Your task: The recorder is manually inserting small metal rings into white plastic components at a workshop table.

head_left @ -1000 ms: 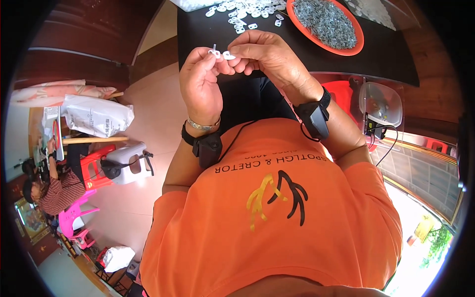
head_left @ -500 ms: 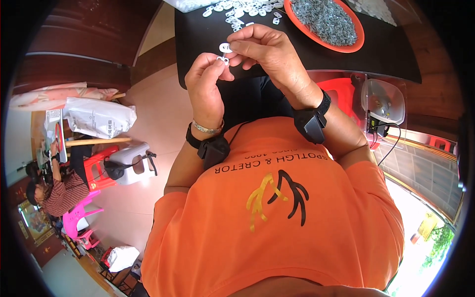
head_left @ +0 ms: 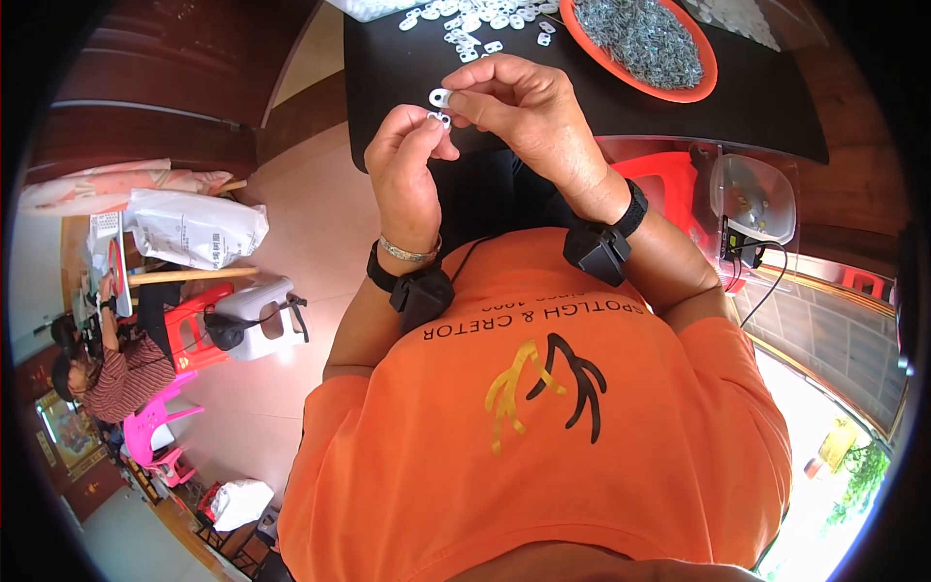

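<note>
My left hand (head_left: pixel 405 173) pinches a small white plastic piece with holes (head_left: pixel 444 122) between thumb and fingers, just in front of the table edge. Right above it, a white oval plastic piece with a dark hole (head_left: pixel 438 98) is pinched in my right hand (head_left: pixel 538 114). The two pieces are very close; whether they are joined I cannot tell, because my fingertips partly cover them. Many similar white plastic pieces (head_left: pixel 499 14) lie loose on the black table (head_left: pixel 756 121) beyond my hands. A heap of small grey metal parts (head_left: pixel 640 41) fills an orange tray (head_left: pixel 671 94) at the right.
Plastic bags (head_left: pixel 373 8) lie along the table's far side. Below its right part are a red stool (head_left: pixel 669 184) and a clear plastic tub (head_left: pixel 754 199). To the left, another person (head_left: pixel 121 373) works near a white sack (head_left: pixel 199 228), a grey stool (head_left: pixel 267 325) and pink chairs (head_left: pixel 150 427).
The white oval piece in my right hand has tilted and moved slightly down, closer to the piece in my left hand. Both hands keep their grip and have barely shifted.
</note>
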A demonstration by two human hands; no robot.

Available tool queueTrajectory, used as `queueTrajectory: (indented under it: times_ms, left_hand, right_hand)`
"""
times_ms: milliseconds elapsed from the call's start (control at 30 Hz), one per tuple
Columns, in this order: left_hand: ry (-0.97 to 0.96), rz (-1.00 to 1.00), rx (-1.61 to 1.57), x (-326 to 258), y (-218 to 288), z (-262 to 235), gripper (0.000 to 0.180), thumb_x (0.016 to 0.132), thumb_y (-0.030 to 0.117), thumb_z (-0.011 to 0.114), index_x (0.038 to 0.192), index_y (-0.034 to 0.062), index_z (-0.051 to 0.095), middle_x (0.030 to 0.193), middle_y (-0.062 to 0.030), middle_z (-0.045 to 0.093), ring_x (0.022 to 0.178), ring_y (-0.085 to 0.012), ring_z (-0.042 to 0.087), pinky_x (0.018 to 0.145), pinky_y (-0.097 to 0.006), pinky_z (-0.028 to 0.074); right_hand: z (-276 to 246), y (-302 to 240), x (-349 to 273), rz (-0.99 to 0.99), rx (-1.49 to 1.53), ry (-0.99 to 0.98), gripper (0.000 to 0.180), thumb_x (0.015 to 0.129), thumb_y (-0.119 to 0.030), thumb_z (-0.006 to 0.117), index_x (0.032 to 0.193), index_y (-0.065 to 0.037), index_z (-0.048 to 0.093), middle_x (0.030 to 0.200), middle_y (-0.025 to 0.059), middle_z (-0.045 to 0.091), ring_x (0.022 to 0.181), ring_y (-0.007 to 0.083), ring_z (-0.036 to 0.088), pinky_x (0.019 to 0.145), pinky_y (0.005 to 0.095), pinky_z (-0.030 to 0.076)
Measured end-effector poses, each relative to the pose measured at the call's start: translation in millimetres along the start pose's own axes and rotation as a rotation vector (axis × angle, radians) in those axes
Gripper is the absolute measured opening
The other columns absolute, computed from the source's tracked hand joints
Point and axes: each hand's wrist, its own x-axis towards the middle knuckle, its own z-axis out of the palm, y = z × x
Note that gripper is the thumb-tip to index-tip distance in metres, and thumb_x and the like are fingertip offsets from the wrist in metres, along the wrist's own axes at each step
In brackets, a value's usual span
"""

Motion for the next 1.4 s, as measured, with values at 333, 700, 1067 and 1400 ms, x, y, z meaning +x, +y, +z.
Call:
queueTrajectory:
  times_ms: [333, 700, 1067, 1400]
  left_hand:
    - [0.000, -0.010, -0.008, 0.4, -3.2, -2.6, 0.015, 0.087, 0.011, 0.053, 0.081, -0.0026, 0.058, 0.069, -0.0047, 0.056, 0.063, -0.0113, 0.052, 0.062, -0.024, 0.042]
    - [0.015, -0.059, 0.007, -0.8, 1.9, 4.6, 0.017, 0.088, 0.012, 0.054, 0.084, -0.0034, 0.060, 0.072, -0.0057, 0.060, 0.062, -0.0116, 0.055, 0.061, -0.023, 0.043]
    - [-0.074, 0.004, 0.017, 0.9, 5.1, 4.8, 0.022, 0.090, 0.017, 0.052, 0.082, -0.0026, 0.059, 0.073, -0.0025, 0.057, 0.065, -0.0090, 0.048, 0.061, -0.023, 0.039]
    - [-0.065, -0.001, 0.004, -0.5, 2.0, 9.6, 0.025, 0.093, 0.020, 0.051, 0.081, -0.0020, 0.058, 0.075, 0.0003, 0.054, 0.070, -0.0068, 0.046, 0.065, -0.022, 0.036]
  right_hand:
    - [2.0, 0.1, -4.1, -0.051, -0.124, -0.074, 0.018, 0.088, -0.002, 0.064, 0.106, -0.001, 0.066, 0.087, 0.0025, 0.068, 0.078, 0.0072, 0.063, 0.072, 0.0197, 0.053]
    - [2.5, 8.7, -6.2, -0.210, -0.178, -0.043, 0.024, 0.076, -0.001, 0.074, 0.098, -0.001, 0.063, 0.080, 0.0026, 0.066, 0.073, 0.0084, 0.065, 0.069, 0.0222, 0.055]
    - [-1.5, -0.9, -12.3, -0.168, -0.211, -0.104, 0.028, 0.077, -0.003, 0.076, 0.102, -0.003, 0.064, 0.086, 0.0002, 0.062, 0.078, 0.0074, 0.059, 0.072, 0.0221, 0.050]
    - [0.6, 0.3, -13.8, -0.350, -0.456, 0.022, 0.032, 0.072, -0.006, 0.079, 0.101, -0.004, 0.067, 0.083, 0.0031, 0.062, 0.074, 0.0120, 0.059, 0.067, 0.0250, 0.051]
